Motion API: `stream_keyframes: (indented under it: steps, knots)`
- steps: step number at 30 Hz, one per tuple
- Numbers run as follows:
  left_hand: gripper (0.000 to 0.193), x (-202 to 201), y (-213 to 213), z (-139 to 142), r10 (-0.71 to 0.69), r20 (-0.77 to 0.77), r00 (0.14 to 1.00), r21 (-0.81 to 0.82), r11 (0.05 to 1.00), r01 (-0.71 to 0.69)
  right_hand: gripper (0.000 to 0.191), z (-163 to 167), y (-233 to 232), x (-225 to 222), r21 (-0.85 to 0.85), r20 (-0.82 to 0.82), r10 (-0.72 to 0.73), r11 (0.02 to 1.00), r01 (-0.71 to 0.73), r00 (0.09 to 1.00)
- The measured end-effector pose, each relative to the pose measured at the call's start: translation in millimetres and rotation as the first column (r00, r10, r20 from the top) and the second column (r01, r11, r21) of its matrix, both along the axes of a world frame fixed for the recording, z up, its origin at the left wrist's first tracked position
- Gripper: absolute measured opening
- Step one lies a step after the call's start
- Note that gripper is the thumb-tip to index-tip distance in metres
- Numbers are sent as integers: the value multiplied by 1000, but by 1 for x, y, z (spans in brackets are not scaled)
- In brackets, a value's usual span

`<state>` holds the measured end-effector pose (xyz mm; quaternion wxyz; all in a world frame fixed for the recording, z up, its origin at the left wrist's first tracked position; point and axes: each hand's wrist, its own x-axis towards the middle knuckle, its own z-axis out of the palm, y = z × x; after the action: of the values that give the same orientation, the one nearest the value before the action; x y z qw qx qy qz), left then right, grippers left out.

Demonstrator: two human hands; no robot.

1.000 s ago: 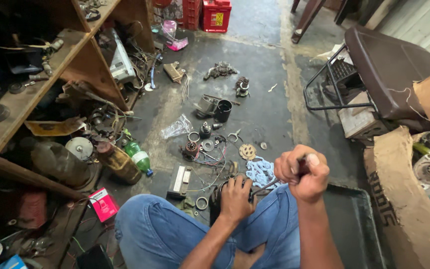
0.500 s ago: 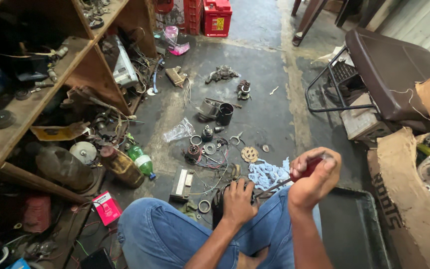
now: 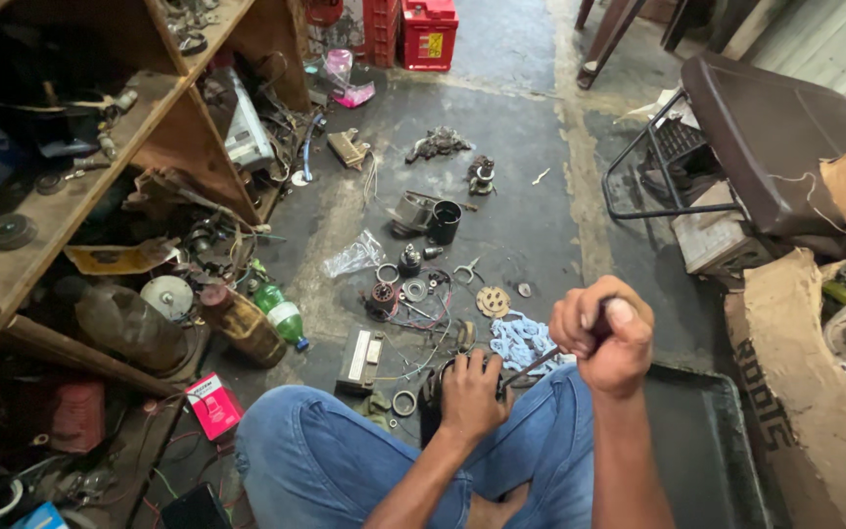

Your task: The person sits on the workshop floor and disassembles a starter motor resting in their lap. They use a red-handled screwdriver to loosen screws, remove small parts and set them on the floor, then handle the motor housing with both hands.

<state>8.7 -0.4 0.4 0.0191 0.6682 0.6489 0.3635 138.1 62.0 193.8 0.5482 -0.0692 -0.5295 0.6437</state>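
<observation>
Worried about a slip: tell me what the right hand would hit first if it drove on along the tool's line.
Likely the dark part under the left hand: the right hand aims its thin tool down-left at it, though depth is unclear.

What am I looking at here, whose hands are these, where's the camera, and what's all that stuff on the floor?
There is no machine here: a person sits on a concrete floor, and a camera worn on their head looks down at their own hands and blue-jeaned legs. The left hand steadies a dark part between the knees. The right hand grips the handle of a thin tool that runs down to that part. Scattered ahead lie small metal parts, wires, a blue rag, a green bottle and a red crate. Cluttered wooden shelves stand on the left.
</observation>
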Motion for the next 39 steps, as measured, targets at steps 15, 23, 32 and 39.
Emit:
stream_keyframes:
  steps: [15, 23, 32, 39]
  knots:
    - [55, -9, -9, 15, -82, 5, 997, -67, 994, 83, 29, -9, -34, -13, 178, 97, -550, 829, 529, 829]
    - [82, -21, -26, 38, -196, 323, 926, 9, 979, 204, 34, -8, 18, 78, -5, -125, -495, 867, 498, 860]
    - [64, -38, -39, 30, -1, 860, 510, -156, 952, 264, 23, -132, 154, 60, 414, 873, -454, 883, 223, 177]
    - [30, -49, -51, 31, 284, 957, 59, -290, 939, 186, 41, -227, 160, 80, 561, 760, -548, 825, -75, -350]
